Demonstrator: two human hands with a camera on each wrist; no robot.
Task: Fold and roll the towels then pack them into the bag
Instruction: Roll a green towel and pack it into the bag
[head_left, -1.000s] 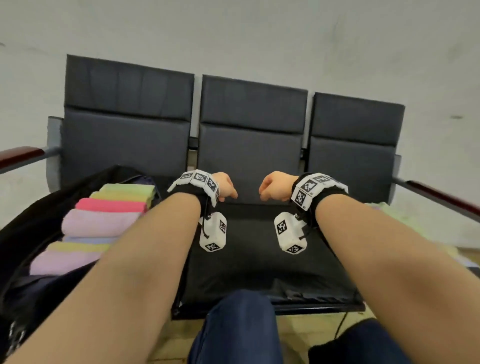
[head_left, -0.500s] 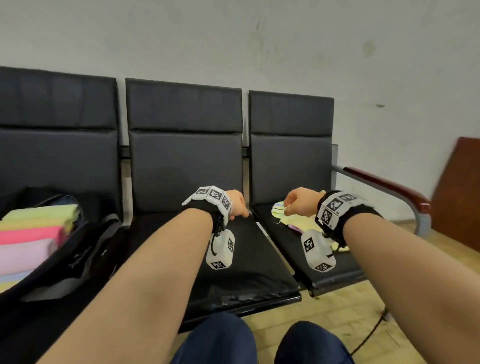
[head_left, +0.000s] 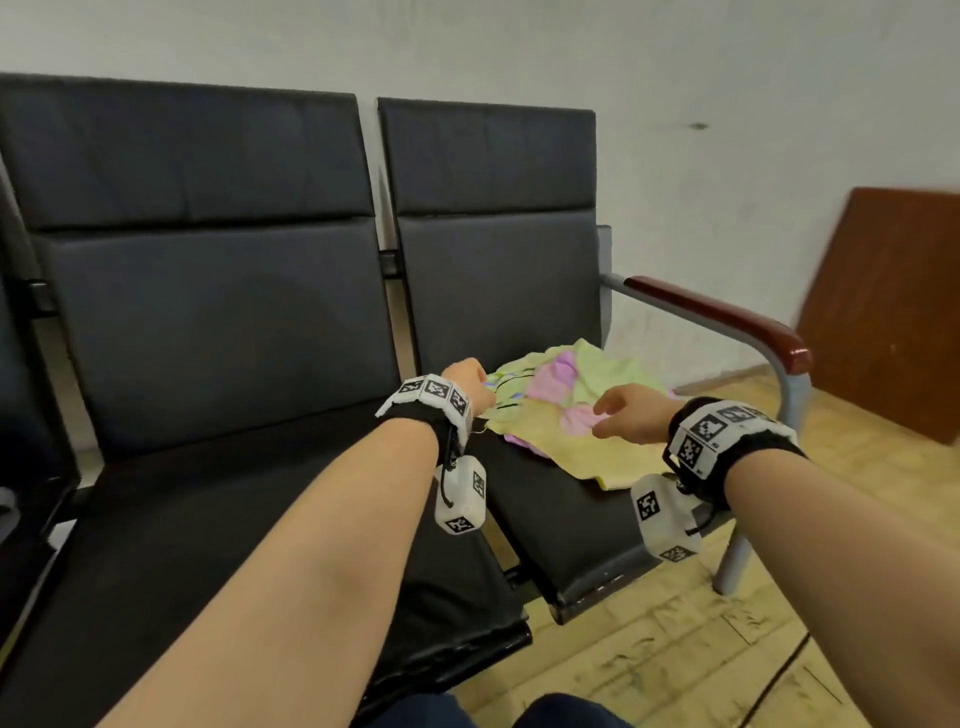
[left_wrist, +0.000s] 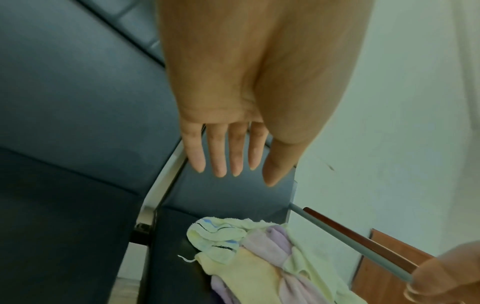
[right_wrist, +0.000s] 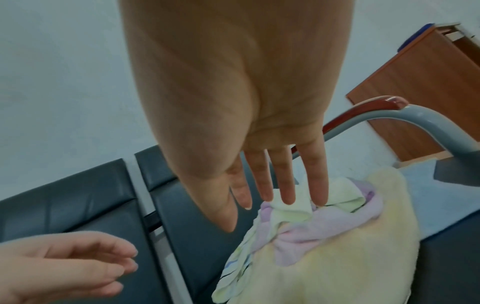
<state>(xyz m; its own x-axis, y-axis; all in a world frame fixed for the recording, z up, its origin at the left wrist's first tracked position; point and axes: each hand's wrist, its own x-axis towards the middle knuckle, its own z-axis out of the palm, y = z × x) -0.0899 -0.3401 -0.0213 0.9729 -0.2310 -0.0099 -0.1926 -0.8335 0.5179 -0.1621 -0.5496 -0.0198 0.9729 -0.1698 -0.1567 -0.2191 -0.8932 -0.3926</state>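
Reaching over the bench in the head view, the left hand and right hand hang above a crumpled heap of towels on the rightmost seat; the heap runs from near left toward the armrest. In the left wrist view, the left hand shows straight, spread fingers holding nothing, the towels below it. In the right wrist view, the right hand is equally flat and empty, its fingertips just over the towels; contact is unclear.
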